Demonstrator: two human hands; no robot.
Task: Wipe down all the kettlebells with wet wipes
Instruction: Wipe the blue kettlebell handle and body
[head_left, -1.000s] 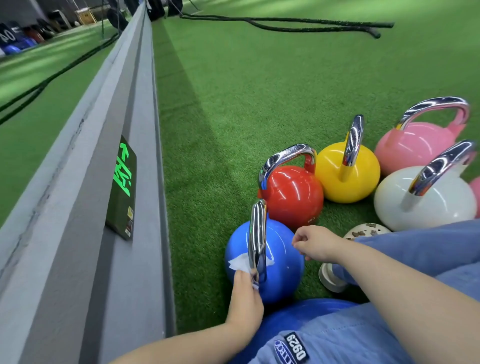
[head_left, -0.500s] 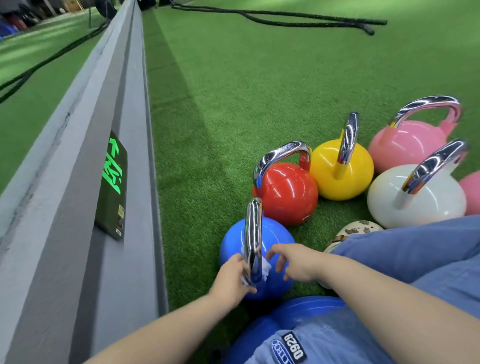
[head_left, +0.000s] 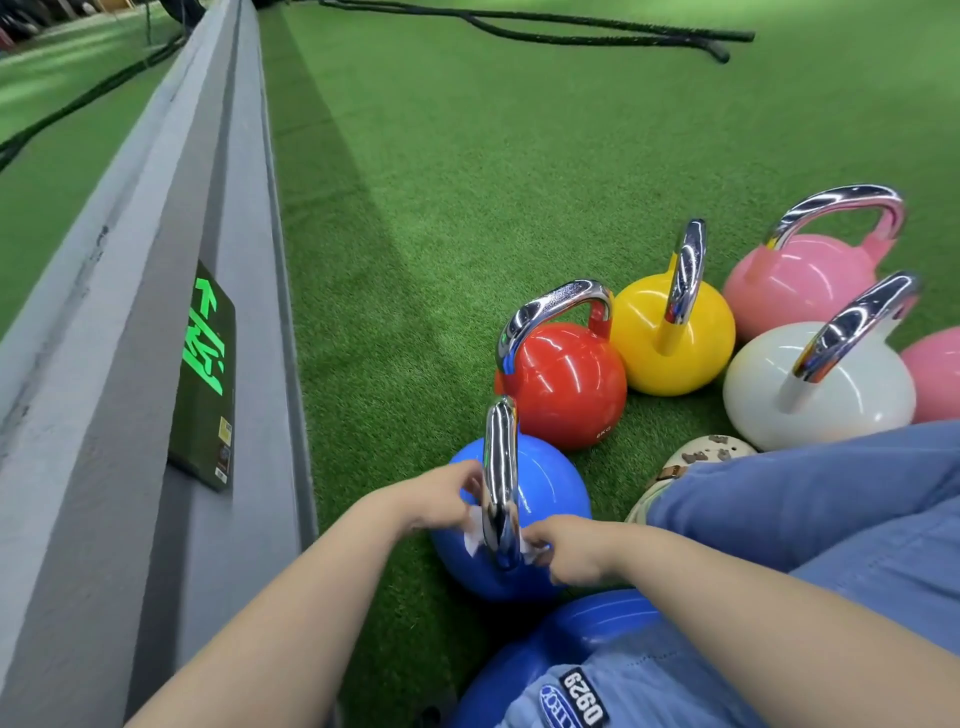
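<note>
On green turf (head_left: 467, 182) beside a grey wall (head_left: 130, 364), 5 other kettlebells wait apparently unwiped as left hand (head_left: 431, 499) and right hand (head_left: 571, 551), fingers pinched on a wet wipe (head_left: 475, 538), clean the blue kettlebell (head_left: 545, 483)'s chrome handle (head_left: 500, 467).

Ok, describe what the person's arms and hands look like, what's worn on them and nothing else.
Both forearms are bare from the bottom of the frame up to the wrists: no sleeves show. The left hand and the right hand wear no gloves, and no watch, bracelet or ring can be seen on either. No markings show on the arms. Whether sleeves begin higher up is out of view.
</note>
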